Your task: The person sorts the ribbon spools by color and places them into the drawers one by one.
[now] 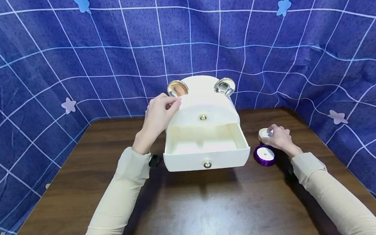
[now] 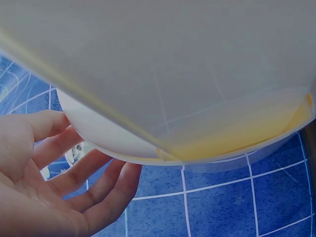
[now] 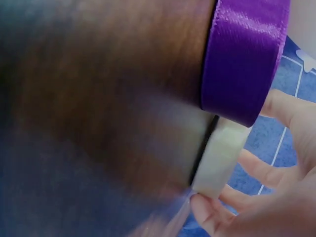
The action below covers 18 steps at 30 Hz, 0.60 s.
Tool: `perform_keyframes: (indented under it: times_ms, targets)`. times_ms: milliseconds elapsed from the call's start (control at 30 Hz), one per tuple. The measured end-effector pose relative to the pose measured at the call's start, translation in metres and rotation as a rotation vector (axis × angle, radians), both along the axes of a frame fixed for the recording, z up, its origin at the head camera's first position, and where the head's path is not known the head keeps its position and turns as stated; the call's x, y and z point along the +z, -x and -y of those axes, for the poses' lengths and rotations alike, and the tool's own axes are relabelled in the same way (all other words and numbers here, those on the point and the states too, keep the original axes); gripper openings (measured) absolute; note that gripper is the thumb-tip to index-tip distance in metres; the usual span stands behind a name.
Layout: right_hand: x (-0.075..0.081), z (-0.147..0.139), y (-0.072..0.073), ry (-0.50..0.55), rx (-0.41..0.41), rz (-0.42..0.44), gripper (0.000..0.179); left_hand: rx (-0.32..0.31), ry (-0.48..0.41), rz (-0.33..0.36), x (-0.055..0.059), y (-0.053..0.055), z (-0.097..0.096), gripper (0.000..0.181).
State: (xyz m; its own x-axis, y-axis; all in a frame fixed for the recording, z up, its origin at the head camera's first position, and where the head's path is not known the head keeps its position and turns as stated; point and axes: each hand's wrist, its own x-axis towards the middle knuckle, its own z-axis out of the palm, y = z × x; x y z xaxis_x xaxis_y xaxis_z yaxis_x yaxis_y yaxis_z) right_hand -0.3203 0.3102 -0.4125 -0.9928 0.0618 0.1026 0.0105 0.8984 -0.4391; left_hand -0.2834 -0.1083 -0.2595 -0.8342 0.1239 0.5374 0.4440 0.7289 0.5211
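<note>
A white storage box with two round metallic ears stands at the table's back, its lower drawer pulled out. My left hand rests at the box's upper left, by the copper-toned ear; in the left wrist view its loosely bent fingers touch the curved edge. To the right, my right hand grips a roll of white ribbon by its rim. A roll of purple ribbon lies just in front of it. The right wrist view shows the white ribbon roll between fingers and thumb, beside the purple one.
The brown wooden table extends in front of the box. Behind it hangs a blue cloth with a white grid and stars. A silvery ear stands at the box's upper right. Round knobs mark the drawer fronts.
</note>
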Motion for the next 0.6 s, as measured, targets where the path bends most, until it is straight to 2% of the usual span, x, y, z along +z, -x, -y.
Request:
perform_keyframes:
  times_ms: [300, 600]
  targets:
    - [0.008, 0.004, -0.007, 0.032, 0.019, -0.128, 0.055, -0.004, -0.001, -0.015, 0.0, -0.001, -0.001, 0.026]
    - [0.025, 0.018, -0.019, 0.039, 0.059, -0.177, 0.055, -0.002, -0.002, -0.018, 0.0, -0.001, -0.001, 0.026]
